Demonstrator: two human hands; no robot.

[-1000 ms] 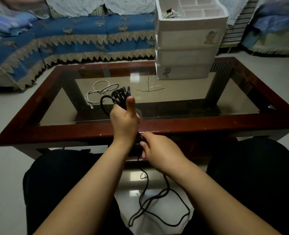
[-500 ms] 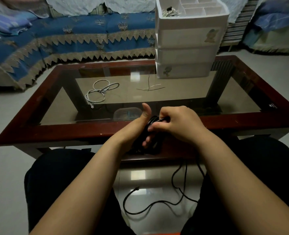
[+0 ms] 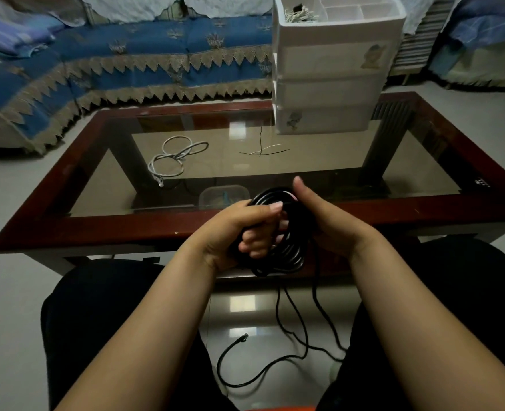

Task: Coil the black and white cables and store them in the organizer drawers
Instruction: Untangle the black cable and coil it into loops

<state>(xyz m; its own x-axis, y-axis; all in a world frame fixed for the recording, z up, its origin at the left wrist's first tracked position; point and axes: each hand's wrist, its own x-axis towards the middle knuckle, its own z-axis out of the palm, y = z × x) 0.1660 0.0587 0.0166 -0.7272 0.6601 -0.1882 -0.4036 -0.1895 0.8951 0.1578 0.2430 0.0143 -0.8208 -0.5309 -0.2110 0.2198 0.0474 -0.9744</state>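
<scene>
The left hand (image 3: 239, 229) is closed around a bundle of loops of the black cable (image 3: 290, 247), with its fingers curled through the coil and its thumb on top. The right hand (image 3: 328, 223) is at the right side of the coil with the thumb standing up; its fingers are behind the loops, so I cannot tell how much they grip. Both hands are in front of the near edge of the table (image 3: 126, 229), above the person's lap. The loose part of the black cable hangs down from the coil to the floor between the knees, and its plug (image 3: 243, 338) lies there on the tiles. The white cable (image 3: 174, 157) lies in loose loops on the glass, in the left half of the table. The organizer (image 3: 331, 84) stands at the far edge of the table, right of the middle, with all its drawers closed. Some thin ties (image 3: 263, 150) lie on the glass just in front of it.
</scene>
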